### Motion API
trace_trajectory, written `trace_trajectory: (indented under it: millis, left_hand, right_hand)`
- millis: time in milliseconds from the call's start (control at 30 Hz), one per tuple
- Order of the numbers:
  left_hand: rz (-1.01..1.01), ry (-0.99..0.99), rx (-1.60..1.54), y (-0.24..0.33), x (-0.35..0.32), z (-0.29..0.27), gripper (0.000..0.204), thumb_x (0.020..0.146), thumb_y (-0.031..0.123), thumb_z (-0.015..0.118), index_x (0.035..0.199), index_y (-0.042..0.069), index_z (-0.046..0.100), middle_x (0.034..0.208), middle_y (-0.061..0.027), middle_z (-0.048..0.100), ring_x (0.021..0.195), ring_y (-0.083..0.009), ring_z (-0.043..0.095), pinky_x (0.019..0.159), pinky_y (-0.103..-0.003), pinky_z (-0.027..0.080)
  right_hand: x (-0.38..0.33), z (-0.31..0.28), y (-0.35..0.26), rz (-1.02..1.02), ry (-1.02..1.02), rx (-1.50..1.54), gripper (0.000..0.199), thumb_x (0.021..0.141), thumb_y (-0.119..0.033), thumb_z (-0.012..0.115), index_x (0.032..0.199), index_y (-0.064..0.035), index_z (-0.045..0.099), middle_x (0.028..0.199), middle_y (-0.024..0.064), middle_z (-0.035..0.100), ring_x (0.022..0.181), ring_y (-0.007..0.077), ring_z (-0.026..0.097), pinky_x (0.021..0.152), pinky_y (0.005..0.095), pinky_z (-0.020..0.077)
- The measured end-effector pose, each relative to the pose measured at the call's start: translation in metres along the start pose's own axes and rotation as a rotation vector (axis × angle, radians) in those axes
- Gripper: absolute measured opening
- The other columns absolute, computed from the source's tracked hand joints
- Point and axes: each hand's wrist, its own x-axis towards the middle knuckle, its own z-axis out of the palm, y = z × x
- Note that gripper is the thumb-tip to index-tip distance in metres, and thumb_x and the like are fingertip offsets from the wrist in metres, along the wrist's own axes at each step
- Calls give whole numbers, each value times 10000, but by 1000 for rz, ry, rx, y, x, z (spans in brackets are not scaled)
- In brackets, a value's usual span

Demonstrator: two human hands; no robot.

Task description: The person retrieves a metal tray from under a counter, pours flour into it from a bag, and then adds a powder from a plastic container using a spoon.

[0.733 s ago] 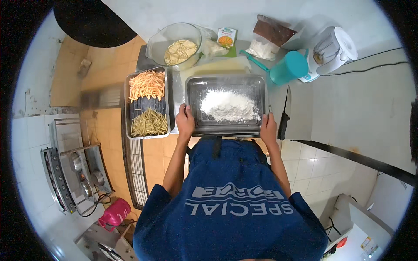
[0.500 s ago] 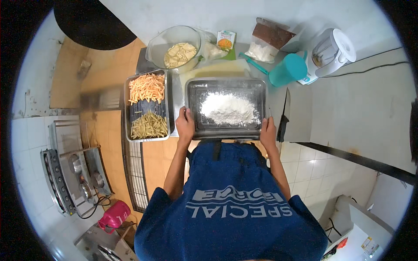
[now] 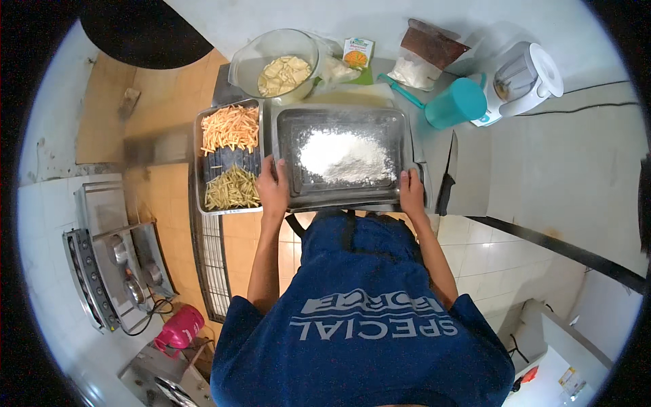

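Note:
A dark metal baking tray point(image 3: 342, 197) lies in front of me on the worktop, with a heap of white powder point(image 3: 346, 156) spread in its middle. My left hand point(image 3: 272, 190) grips the tray's left side, fingers over the rim. On the opposite side my right hand point(image 3: 411, 193) closes round the right edge near the front corner. Just left of my left hand stands a second metal tray point(image 3: 230, 214), holding orange sticks point(image 3: 230, 127) at the far end and pale green-yellow sticks point(image 3: 232, 188) at the near end. The undersides of both hands' grips are hidden.
Behind the trays stand a glass bowl point(image 3: 241, 71) of pale pieces, a small printed packet point(image 3: 357, 52), bags of brown and white powder point(image 3: 424, 54), a turquoise jug point(image 3: 458, 103) and a white blender point(image 3: 529, 74). A black-handled knife point(image 3: 445, 193) lies right of my right hand.
The baking tray has shifted left with both my hands on it, closing the gap to the tray of sticks. The view has also moved slightly.

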Motion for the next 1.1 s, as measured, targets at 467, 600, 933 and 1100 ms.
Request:
trace_trajectory:
  millis: [467,600,933,1100]
  left_hand:
    - [-137,-159,-763,21,-3,-21,535,921,37,595,1437,15,456,1437,-140,488,1275,-215,486,1055,-329,388]
    - [-181,-219,-891,16,-9,-20,620,910,61,603,1498,57,407,1470,-129,461,1272,-223,491,1043,-339,411]
    - [-191,-314,-1087,13,-19,-13,891,699,26,498,1566,110,314,1488,-130,448,1278,-269,506,1039,-360,448]
    - [-175,-299,-1099,12,-24,-13,950,638,32,479,1570,102,303,1500,-132,438,1281,-278,510,1019,-361,466]
  right_hand:
    - [14,7,16,116,-203,13,366,991,-318,567,1116,24,605,978,277,674,910,434,657,792,458,497]
    - [14,12,22,93,-192,-8,329,1011,-298,555,1066,26,580,847,172,625,737,281,578,627,397,458]
    - [11,5,10,115,-153,52,339,995,-281,585,1238,-45,581,1008,260,690,945,395,678,826,428,511]
    - [9,-1,-8,77,-97,5,410,1000,-260,577,1363,-85,505,958,222,701,868,323,669,808,409,500]
